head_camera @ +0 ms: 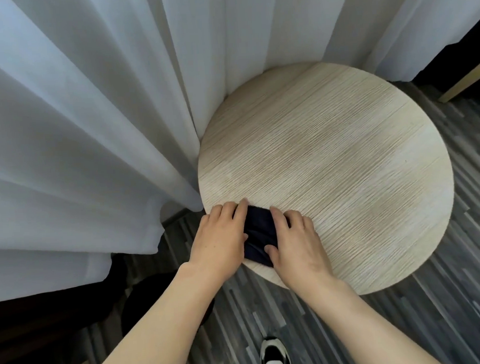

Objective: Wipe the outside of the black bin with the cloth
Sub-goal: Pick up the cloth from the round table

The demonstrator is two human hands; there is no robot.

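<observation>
Both hands press a dark folded cloth (260, 238) at the 7 o'clock edge of the round wooden surface (343, 154). The left hand (222, 238) and right hand (295, 243) lie nearly flat, fingers pinning its sides. A dark round shape (145, 306) below may be the black bin; this is uncertain. Fold the cloth into a firm pad first.

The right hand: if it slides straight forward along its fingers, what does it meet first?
Probably nothing soon: the right hand points up-left over the bare round wooden table; the white curtain behind the far edge seems first.
</observation>
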